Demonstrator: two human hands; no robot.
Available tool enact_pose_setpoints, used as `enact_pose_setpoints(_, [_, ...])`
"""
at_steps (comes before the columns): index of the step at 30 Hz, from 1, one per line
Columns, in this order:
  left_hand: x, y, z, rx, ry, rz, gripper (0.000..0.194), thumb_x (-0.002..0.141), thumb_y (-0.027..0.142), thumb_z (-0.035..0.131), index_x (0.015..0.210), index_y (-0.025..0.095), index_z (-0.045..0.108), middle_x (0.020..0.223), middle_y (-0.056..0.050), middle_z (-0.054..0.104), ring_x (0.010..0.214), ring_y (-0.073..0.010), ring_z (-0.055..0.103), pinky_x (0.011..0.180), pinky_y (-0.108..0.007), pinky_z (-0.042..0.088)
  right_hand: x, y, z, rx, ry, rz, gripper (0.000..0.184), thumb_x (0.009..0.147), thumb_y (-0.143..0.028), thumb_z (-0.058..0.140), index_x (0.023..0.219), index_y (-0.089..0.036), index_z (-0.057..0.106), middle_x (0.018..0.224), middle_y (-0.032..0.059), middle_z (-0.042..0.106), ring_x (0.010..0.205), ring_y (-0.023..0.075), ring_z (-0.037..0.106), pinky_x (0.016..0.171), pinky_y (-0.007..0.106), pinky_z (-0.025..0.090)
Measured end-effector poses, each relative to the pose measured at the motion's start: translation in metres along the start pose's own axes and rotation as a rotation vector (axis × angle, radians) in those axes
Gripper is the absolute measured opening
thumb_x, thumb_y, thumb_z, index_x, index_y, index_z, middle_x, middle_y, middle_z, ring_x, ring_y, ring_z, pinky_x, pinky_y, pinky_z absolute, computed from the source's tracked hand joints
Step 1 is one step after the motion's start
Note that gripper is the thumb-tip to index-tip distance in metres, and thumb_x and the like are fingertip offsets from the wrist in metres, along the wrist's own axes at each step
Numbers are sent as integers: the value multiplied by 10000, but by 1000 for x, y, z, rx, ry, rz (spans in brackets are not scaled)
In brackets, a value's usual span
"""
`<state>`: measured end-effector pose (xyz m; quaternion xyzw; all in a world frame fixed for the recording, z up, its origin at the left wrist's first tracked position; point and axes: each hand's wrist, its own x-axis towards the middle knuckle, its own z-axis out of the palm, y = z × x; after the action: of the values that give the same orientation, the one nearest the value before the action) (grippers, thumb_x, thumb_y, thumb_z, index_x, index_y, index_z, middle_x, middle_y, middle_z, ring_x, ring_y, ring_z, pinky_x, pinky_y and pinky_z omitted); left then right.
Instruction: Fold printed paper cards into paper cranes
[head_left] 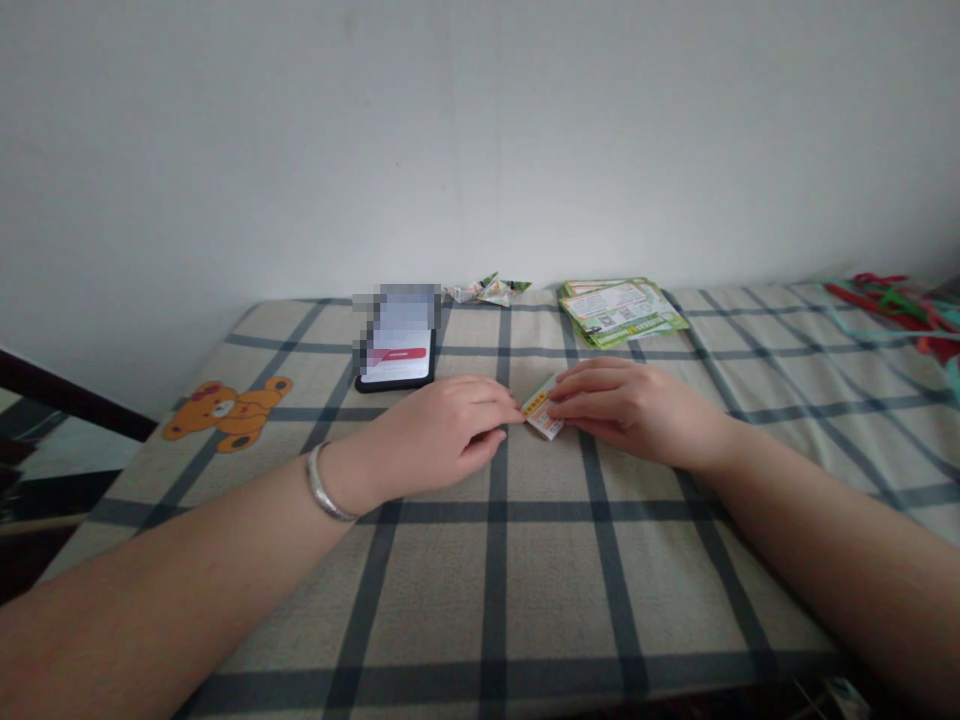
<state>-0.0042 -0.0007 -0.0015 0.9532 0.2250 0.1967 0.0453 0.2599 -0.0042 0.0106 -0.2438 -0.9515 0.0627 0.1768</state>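
Observation:
A small folded paper with green, yellow and orange print lies on the checked tablecloth, between my two hands. My right hand has its fingers closed over the paper's right side, covering part of it. From the left, my left hand reaches in with its fingers stretched out, the fingertips at the paper's left corner. Its thumb sits lower, apart from the paper. A silver bangle circles the left wrist.
A phone with a lit, partly blurred screen lies behind my left hand. Folded printed paper rests by the wall, left of a stack of green-and-white leaflets. Red and green items lie at the far right. A bear picture decorates the cloth.

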Motion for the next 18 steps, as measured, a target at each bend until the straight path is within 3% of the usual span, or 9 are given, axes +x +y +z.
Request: enact_pose_setpoints(18, [-1, -3, 4, 51, 3, -7, 269, 915, 143, 503, 1132, 161, 661, 1144, -60, 675, 1087, -183, 607, 1011, -366, 488, 0, 6, 4, -21, 3, 1, 254, 953, -234, 524, 1126, -182, 703, 1140, 72, 711, 1091, 201, 627, 953, 370, 511])
